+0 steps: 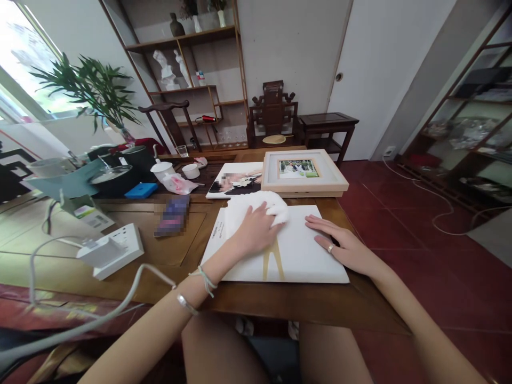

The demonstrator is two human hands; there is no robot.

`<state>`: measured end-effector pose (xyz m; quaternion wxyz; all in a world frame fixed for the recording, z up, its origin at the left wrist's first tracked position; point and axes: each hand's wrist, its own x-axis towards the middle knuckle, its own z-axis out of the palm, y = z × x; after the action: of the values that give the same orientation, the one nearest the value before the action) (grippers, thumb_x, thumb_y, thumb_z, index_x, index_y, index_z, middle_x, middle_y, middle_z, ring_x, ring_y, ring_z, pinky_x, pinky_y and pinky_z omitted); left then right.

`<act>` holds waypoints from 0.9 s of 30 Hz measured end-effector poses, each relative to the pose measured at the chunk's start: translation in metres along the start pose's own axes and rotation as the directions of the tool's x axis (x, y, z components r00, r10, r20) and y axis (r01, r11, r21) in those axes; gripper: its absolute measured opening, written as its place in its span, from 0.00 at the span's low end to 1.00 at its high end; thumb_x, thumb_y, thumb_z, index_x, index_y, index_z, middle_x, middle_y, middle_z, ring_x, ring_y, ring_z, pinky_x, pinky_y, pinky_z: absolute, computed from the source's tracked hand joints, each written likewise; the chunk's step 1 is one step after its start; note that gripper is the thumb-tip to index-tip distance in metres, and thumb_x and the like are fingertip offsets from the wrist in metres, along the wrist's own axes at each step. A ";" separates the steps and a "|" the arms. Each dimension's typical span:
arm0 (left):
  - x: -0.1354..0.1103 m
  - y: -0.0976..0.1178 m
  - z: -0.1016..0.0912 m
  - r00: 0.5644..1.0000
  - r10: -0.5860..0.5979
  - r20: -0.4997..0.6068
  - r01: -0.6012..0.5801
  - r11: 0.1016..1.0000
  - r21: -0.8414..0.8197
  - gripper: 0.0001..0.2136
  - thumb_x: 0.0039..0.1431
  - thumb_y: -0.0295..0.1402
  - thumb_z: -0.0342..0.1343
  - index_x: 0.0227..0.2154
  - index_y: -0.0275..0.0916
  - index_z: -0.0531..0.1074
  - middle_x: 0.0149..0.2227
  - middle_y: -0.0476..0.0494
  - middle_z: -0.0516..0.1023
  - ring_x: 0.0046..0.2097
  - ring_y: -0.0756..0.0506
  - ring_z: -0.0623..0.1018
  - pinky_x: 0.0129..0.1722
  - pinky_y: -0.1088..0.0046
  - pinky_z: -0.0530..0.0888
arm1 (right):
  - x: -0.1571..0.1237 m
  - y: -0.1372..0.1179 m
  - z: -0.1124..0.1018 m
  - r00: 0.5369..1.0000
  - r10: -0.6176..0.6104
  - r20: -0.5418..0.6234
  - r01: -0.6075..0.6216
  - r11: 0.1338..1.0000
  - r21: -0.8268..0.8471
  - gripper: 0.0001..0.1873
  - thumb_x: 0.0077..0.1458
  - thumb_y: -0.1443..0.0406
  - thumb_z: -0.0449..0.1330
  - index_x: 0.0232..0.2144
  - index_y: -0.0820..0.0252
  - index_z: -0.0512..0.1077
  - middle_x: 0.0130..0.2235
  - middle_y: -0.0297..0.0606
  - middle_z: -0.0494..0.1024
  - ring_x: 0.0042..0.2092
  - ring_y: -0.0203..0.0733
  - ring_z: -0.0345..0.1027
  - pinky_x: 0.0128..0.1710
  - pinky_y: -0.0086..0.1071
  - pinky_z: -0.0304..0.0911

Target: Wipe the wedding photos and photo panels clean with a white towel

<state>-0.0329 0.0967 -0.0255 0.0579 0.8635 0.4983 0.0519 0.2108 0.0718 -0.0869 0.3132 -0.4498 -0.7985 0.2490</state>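
A white board (298, 261), probably the back of a picture frame, lies flat at the table's near edge. It has a printed label at its left and a tan A-shaped stand strip (273, 260) in the middle. My left hand (260, 226) holds a bunched white cloth (240, 205) against the board's upper left part, its fingers partly among the folds. On the board's right side rests my right hand (340, 242), fingers stretched out flat, a ring on one finger. The cloth and my left hand hide part of the board and strip.
Behind the board lie a light wooden picture frame (338, 186) and a photo panel (218, 186). To the left are a white power strip (122, 250) with cables, a blurred purple item (172, 216), a blue box (141, 190), a white cup (191, 170) and a dark pot (114, 181).
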 end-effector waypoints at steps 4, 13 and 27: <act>-0.014 0.026 0.010 0.994 0.110 0.016 -0.112 0.987 0.117 0.16 0.64 0.35 0.43 0.49 0.37 0.70 0.63 0.38 0.57 0.65 0.31 0.51 0.58 0.39 0.53 | 0.000 0.000 0.000 1.000 -0.003 0.000 0.003 1.000 0.000 0.21 0.60 0.58 0.51 0.55 0.49 0.66 0.61 0.36 0.63 0.62 0.49 0.54 0.62 0.51 0.50; -0.101 0.085 0.025 0.937 0.349 -0.019 -0.342 0.928 0.145 0.10 0.57 0.34 0.51 0.33 0.40 0.78 0.64 0.37 0.53 0.64 0.25 0.50 0.56 0.36 0.54 | 0.001 -0.003 -0.001 1.000 -0.015 0.000 0.015 1.000 -0.003 0.21 0.59 0.60 0.51 0.55 0.50 0.66 0.61 0.35 0.64 0.63 0.48 0.53 0.62 0.49 0.49; 0.002 0.047 0.000 0.986 0.159 0.056 -0.159 0.987 -0.014 0.20 0.67 0.40 0.36 0.48 0.36 0.69 0.59 0.37 0.64 0.62 0.35 0.58 0.57 0.49 0.58 | 0.002 -0.002 -0.001 0.998 -0.052 0.030 0.053 0.998 -0.032 0.22 0.60 0.61 0.50 0.57 0.53 0.64 0.62 0.39 0.62 0.63 0.48 0.53 0.61 0.47 0.52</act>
<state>0.0079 0.0748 -0.0188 0.0719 0.9014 0.4256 0.0344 0.2098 0.0732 -0.0840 0.3007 -0.4302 -0.8183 0.2343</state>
